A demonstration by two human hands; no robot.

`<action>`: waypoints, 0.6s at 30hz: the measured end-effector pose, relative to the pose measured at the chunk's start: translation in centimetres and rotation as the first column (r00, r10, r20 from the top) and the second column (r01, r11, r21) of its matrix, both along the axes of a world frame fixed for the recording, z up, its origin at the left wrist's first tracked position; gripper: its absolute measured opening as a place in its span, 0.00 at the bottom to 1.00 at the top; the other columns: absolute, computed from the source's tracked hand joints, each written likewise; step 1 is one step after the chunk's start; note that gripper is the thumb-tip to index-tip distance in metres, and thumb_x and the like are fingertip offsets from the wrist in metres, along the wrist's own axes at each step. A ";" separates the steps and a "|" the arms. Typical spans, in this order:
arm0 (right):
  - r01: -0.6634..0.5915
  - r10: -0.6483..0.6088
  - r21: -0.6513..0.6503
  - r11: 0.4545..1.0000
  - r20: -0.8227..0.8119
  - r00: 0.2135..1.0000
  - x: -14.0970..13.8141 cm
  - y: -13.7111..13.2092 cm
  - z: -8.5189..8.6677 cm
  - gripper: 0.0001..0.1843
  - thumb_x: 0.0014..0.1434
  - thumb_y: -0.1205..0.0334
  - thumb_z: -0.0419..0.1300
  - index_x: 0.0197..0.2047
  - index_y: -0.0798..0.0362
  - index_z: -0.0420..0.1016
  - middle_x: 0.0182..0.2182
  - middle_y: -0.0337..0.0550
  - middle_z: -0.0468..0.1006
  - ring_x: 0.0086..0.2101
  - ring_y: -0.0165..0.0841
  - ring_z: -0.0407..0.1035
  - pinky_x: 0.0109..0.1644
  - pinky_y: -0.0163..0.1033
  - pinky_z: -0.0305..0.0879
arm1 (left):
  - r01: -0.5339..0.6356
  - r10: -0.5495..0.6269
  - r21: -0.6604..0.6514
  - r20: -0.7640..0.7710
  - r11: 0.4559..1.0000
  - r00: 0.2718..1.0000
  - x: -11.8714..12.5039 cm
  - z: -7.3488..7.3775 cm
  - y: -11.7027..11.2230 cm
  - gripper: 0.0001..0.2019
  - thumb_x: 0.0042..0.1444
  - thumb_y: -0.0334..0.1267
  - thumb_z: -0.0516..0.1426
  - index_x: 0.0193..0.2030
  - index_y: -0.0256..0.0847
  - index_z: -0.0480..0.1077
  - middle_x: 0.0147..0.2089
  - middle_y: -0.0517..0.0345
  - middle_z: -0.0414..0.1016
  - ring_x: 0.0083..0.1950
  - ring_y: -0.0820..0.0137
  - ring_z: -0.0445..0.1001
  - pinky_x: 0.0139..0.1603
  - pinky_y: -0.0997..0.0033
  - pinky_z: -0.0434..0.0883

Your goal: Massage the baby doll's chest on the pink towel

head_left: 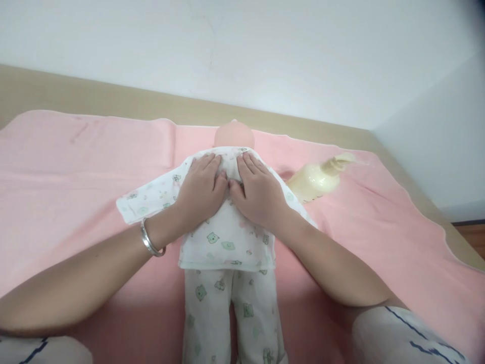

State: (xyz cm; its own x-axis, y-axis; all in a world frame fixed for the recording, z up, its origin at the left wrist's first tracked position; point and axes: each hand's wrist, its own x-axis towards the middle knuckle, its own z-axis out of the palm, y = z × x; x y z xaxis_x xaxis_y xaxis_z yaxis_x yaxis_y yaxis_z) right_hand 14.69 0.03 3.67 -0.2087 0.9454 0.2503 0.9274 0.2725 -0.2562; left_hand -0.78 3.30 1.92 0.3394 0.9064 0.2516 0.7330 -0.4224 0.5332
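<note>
A baby doll [235,134] lies on a pink sheet with its head away from me. It wears a white printed top [227,247] and matching trousers [208,313]. Across the left of its upper body my left hand [202,187] rests flat, fingers stretched toward the head. My right hand [259,189] lies flat on the other side in the same way. The two thumbs nearly meet at the middle of the top. Neither hand holds anything. Part of the doll's body is covered by my hands and the clothing.
The pink sheet [94,167] covers most of a light wooden surface [113,96]. A cream pump bottle [316,179] lies on its side to the right of the doll, near its sleeve. A white wall [227,60] stands behind.
</note>
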 end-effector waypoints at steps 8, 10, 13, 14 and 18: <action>-0.007 0.007 0.011 1.000 -0.003 1.000 0.0 0.1 0.0 0.35 0.68 0.58 0.47 0.70 0.74 0.59 0.70 0.64 0.61 0.71 0.49 0.53 0.76 0.52 0.51 | 0.031 -0.029 0.017 -0.117 0.999 0.993 -0.1 1.5 -0.7 0.30 0.69 0.41 0.38 0.66 0.23 0.65 0.68 0.37 0.67 0.72 0.54 0.63 0.75 0.48 0.60; -0.014 0.014 0.011 1.000 0.004 1.000 0.0 0.1 0.0 0.35 0.68 0.58 0.47 0.70 0.74 0.59 0.70 0.64 0.61 0.71 0.49 0.53 0.76 0.53 0.51 | 0.050 -0.043 0.041 -0.151 0.998 0.988 -0.1 1.9 -1.4 0.29 0.68 0.39 0.39 0.65 0.21 0.66 0.68 0.35 0.68 0.72 0.54 0.64 0.75 0.48 0.61; -0.027 0.027 0.018 0.999 0.019 0.999 0.1 0.2 0.0 0.34 0.67 0.59 0.47 0.69 0.76 0.61 0.69 0.66 0.62 0.70 0.50 0.54 0.76 0.52 0.52 | 0.099 -0.083 0.079 -0.189 0.992 0.978 0.1 2.1 -2.7 0.28 0.67 0.35 0.39 0.67 0.20 0.64 0.71 0.36 0.64 0.75 0.54 0.60 0.76 0.48 0.60; -0.036 0.036 0.021 0.999 0.025 0.999 0.2 0.2 0.0 0.34 0.68 0.59 0.47 0.68 0.76 0.61 0.68 0.67 0.63 0.70 0.50 0.55 0.76 0.52 0.52 | 0.111 -0.092 0.090 -0.194 0.990 0.977 0.2 2.1 -3.0 0.28 0.66 0.34 0.40 0.67 0.20 0.63 0.71 0.36 0.63 0.75 0.54 0.59 0.76 0.48 0.59; -0.061 0.059 0.030 0.998 0.062 0.996 0.3 0.2 0.3 0.32 0.69 0.59 0.46 0.67 0.75 0.63 0.67 0.67 0.66 0.69 0.49 0.57 0.75 0.53 0.55 | 0.115 -0.101 0.070 -0.173 0.991 0.980 0.4 1.8 -3.3 0.29 0.66 0.33 0.40 0.68 0.19 0.62 0.73 0.35 0.60 0.77 0.54 0.55 0.78 0.47 0.56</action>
State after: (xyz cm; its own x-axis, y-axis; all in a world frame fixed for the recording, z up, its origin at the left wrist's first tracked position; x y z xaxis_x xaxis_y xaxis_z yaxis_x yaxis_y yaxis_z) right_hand 15.01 0.18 3.98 -0.2803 0.9225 0.2654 0.9228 0.3350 -0.1901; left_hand -0.38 0.02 3.70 0.4778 0.8416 0.2519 0.7575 -0.5399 0.3669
